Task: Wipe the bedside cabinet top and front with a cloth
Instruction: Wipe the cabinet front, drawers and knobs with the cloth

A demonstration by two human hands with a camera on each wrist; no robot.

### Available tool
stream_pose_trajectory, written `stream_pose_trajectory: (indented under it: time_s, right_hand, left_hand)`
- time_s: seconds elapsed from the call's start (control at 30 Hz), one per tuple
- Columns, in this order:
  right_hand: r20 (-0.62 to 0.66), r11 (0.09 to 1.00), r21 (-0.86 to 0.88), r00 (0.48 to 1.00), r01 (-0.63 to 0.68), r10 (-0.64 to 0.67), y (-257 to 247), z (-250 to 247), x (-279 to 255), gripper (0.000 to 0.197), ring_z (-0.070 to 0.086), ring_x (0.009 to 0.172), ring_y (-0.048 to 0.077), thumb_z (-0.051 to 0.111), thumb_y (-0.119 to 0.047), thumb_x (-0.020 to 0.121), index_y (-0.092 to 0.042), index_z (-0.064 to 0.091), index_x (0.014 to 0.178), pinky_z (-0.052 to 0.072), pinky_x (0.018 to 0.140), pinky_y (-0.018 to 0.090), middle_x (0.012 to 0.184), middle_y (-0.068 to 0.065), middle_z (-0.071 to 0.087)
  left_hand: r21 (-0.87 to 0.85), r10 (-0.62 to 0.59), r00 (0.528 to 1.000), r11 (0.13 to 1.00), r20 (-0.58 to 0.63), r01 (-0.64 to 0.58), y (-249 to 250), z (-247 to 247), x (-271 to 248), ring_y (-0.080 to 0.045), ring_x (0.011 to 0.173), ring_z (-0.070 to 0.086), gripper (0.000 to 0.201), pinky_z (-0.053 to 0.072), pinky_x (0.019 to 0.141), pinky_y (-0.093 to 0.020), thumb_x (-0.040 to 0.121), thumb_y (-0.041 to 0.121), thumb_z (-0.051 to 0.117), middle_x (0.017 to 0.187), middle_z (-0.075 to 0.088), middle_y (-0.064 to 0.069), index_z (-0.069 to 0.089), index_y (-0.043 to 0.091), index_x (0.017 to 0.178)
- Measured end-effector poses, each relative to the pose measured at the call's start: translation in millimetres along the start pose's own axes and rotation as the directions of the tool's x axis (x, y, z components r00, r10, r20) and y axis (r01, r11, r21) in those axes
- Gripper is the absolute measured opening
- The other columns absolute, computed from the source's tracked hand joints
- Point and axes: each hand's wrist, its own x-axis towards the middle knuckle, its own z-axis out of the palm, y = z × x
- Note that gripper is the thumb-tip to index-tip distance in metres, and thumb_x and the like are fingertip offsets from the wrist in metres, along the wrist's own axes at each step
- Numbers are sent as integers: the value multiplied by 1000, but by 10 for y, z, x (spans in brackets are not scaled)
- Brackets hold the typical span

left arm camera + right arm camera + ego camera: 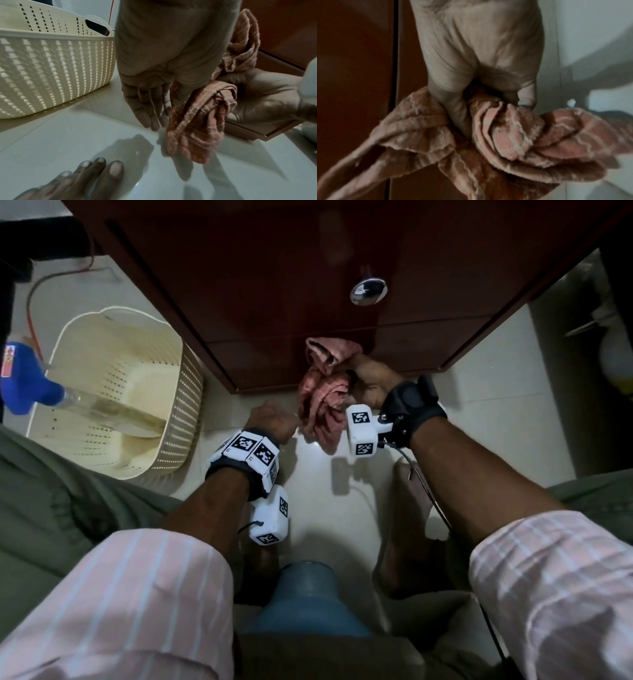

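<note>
The dark red-brown bedside cabinet [274, 268] fills the top of the head view, with a chrome knob [368, 290] on its drawer front. My right hand [373, 381] grips a bunched pink cloth [323, 392] low against the cabinet's bottom front; the wrist view shows the right hand [479, 60] with fingers and thumb curled round the cloth [505, 135], beside the cabinet [351, 67]. My left hand [274, 419] hangs just left of the cloth. In its wrist view the left hand [149, 108] has straight fingers pointing down, the thumb against the cloth [197, 128].
A cream slotted basket [120, 392] stands on the tiled floor to the left, with a blue-headed spray bottle [27, 381] lying in it. A red wire [34, 296] runs behind it. My bare foot [96, 174] rests on the floor. A white bottle [616, 357] stands at the right.
</note>
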Motion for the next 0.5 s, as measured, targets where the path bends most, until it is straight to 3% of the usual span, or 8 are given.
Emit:
stream_pose_trajectory:
  time_s: [0.1, 0.2, 0.27, 0.3, 0.33, 0.4, 0.43, 0.5]
  right_hand:
    - [-168, 983, -182, 984, 25, -56, 95, 55, 156, 33, 70, 74, 20, 54, -14, 89, -4, 65, 119, 55, 57, 25, 103, 13, 69]
    - [-407, 911, -413, 895, -3, -182, 156, 33, 287, 21, 68, 94, 28, 64, -29, 83, -11, 69, 93, 57, 78, 34, 102, 9, 70]
    - [-386, 756, -654, 871, -24, -305, 179, 48, 286, 23, 68, 93, 29, 65, -33, 81, -12, 68, 90, 51, 73, 27, 99, 9, 70]
    - [-380, 611, -789, 826, -55, -417, 204, 71, 233, 26, 67, 85, 27, 64, -37, 79, -13, 67, 88, 46, 68, 23, 93, 6, 69]
    - [-414, 501, -857, 737, -118, -534, 249, 84, 193, 31, 66, 77, 24, 65, -42, 75, -12, 65, 83, 43, 63, 22, 85, 4, 69]
    - [-425, 390, -900, 595, -195, -682, 339, 100, 130, 34, 68, 76, 26, 65, -41, 69, -10, 69, 82, 43, 60, 26, 82, 4, 71]
    - [-407, 351, -912, 584, -214, -702, 359, 125, 126, 32, 69, 79, 27, 65, -38, 70, -10, 69, 84, 44, 61, 27, 85, 6, 71]
    - [-452, 465, -863, 713, -198, -536, 251, 176, 79, 24, 66, 77, 25, 66, -31, 75, -8, 70, 84, 47, 62, 28, 84, 7, 69]
  left_hand:
    - [22, -13, 1000, 1000, -16, 13, -113, 26, 220, -34, 90, 72, 50, 61, 84, -48, 65, 39, 55, 111, 72, -11, 65, 9, 104]
    - [46, -19, 1000, 999, -17, 20, -149, 59, 295, -35, 96, 71, 55, 59, 87, -48, 63, 38, 53, 114, 70, -12, 64, 8, 108]
    - [51, 2, 1000, 999, -23, -1, -100, 49, 209, -35, 96, 71, 56, 59, 87, -47, 65, 41, 52, 113, 71, -12, 64, 8, 108]
    - [52, 6, 1000, 999, -20, -5, -81, 44, 178, -34, 94, 71, 55, 60, 86, -46, 65, 42, 52, 111, 71, -11, 65, 8, 107]
    - [51, 10, 1000, 999, -19, -9, -78, 44, 158, -33, 92, 72, 54, 60, 86, -45, 65, 43, 52, 109, 72, -10, 66, 9, 104]
    - [44, 15, 1000, 999, -20, -14, -91, 45, 166, -31, 91, 73, 52, 61, 85, -44, 65, 42, 52, 108, 73, -9, 66, 9, 103]
    - [40, 9, 1000, 999, -20, -8, -89, 44, 170, -32, 93, 72, 53, 60, 86, -44, 65, 42, 52, 110, 72, -9, 67, 10, 104]
    - [31, 19, 999, 999, -29, -19, -88, 41, 183, -34, 100, 71, 54, 59, 89, -46, 68, 41, 52, 114, 72, -12, 67, 7, 107]
